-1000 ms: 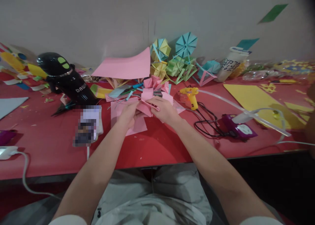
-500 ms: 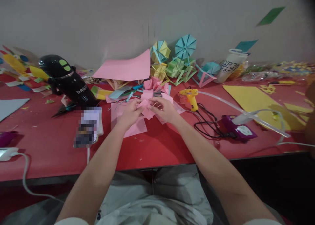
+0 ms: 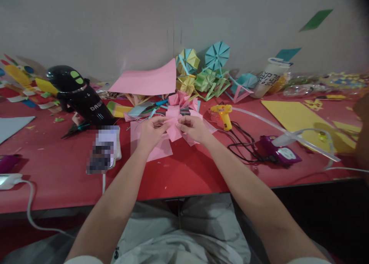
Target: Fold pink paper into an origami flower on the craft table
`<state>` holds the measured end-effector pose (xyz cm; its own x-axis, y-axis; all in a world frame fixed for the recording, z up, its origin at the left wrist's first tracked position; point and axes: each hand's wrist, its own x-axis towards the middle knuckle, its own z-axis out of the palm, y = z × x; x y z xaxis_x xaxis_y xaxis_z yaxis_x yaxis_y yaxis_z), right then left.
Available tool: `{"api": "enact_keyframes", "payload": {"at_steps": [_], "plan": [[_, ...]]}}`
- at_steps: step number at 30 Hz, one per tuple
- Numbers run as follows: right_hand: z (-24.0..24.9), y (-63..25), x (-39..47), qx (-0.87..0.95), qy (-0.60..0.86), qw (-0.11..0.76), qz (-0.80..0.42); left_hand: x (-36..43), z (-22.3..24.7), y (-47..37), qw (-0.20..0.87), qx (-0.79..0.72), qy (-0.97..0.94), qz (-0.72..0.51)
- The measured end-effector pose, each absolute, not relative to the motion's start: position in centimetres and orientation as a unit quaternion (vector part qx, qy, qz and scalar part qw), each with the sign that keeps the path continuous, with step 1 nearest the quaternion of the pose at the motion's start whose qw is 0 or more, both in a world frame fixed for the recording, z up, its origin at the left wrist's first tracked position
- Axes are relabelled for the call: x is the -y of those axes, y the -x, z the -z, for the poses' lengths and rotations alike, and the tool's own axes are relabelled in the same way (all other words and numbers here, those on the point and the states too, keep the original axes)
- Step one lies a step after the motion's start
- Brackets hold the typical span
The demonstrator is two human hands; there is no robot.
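A small folded piece of pink paper (image 3: 174, 131) is held between my two hands above the red table. My left hand (image 3: 152, 131) pinches its left side, and my right hand (image 3: 193, 127) grips its right side with thumb and fingers. Beneath my hands, flat pink sheets (image 3: 159, 150) lie on the table. Just behind are more folded pink pieces (image 3: 181, 99). To the right of my right hand lies a yellow glue gun (image 3: 225, 116).
A black bottle (image 3: 83, 96) and a phone (image 3: 105, 150) are at left. Paper lanterns (image 3: 217, 58) and a white cup (image 3: 269, 77) stand behind. A purple power socket (image 3: 279, 152), cables and a yellow sheet (image 3: 302, 121) lie right.
The small pink paper has changed from a pointed, peaked shape to a flatter strip. The fingers of both my hands have shifted slightly on it.
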<state>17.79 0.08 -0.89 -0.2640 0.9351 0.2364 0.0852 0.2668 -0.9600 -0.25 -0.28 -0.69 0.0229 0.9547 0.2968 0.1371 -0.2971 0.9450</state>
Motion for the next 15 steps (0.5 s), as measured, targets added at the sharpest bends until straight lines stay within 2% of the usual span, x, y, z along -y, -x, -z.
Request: {"api": "enact_keyframes", "payload": {"at_steps": [15], "plan": [[0.5, -17.54, 0.21, 0.65, 0.398, 0.466, -0.449, 0.47, 0.56, 0.04, 0.376, -0.441, -0.639, -0.506]]}}
